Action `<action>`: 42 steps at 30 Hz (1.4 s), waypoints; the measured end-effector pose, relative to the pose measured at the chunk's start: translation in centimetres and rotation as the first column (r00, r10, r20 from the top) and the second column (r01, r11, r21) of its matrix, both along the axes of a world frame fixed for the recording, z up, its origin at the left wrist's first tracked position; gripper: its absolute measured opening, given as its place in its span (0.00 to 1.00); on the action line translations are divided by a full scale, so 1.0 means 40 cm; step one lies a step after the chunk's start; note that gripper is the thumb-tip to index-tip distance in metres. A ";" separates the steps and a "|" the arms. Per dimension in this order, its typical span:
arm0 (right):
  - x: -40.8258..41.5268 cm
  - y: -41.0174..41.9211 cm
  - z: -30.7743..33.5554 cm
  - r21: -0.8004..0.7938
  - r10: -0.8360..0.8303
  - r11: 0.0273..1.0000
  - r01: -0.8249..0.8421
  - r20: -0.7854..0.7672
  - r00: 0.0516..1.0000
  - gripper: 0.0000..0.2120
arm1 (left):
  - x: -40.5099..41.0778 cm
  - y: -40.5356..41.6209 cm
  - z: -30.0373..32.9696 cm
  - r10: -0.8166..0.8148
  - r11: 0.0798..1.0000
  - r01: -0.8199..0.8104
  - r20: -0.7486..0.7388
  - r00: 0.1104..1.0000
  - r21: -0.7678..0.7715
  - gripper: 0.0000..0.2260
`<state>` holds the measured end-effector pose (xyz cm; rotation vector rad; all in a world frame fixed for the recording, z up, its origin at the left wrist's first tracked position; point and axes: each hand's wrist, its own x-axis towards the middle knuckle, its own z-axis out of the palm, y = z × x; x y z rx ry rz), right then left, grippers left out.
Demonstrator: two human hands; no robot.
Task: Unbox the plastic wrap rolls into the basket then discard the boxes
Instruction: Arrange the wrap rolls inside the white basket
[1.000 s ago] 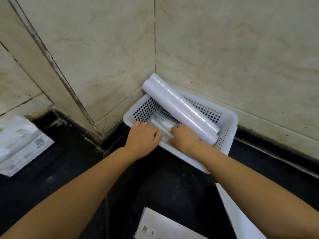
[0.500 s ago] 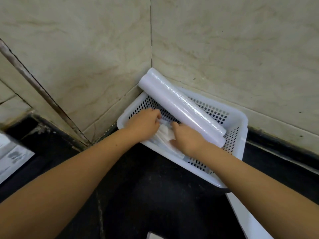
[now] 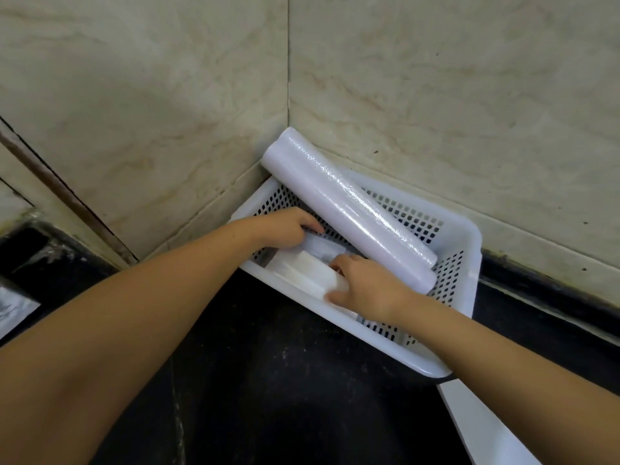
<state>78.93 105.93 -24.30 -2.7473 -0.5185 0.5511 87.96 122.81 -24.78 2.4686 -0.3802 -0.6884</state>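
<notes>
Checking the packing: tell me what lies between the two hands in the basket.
In the head view, a white wrapped packet lies between the left hand and the right hand, inside the basket, both hands touching it.

slanted roll (image 3: 349, 209) and both hands' grip crowding the basket (image 3: 469, 263), walls (image 3: 436, 78) close behind

A white perforated plastic basket (image 3: 469, 263) is seen with a smooth, faintly glossy rim and walls pierced by small holes. The long white roll of plastic wrap (image 3: 349, 209) is shown as glossy, with crinkled film catching highlights along its length. A smaller white wrapped roll (image 3: 302, 268) below appears softer and more matt. The beige veined stone wall tiles (image 3: 436, 95) look polished, and the black stone counter (image 3: 285, 380) is seen as dull and dusty
</notes>
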 end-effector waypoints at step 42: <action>0.031 0.040 0.039 0.175 -0.160 0.977 0.122 0.220 0.962 0.09 | -0.092 0.008 0.082 -0.356 0.890 0.363 -0.076 0.931 0.275 0.15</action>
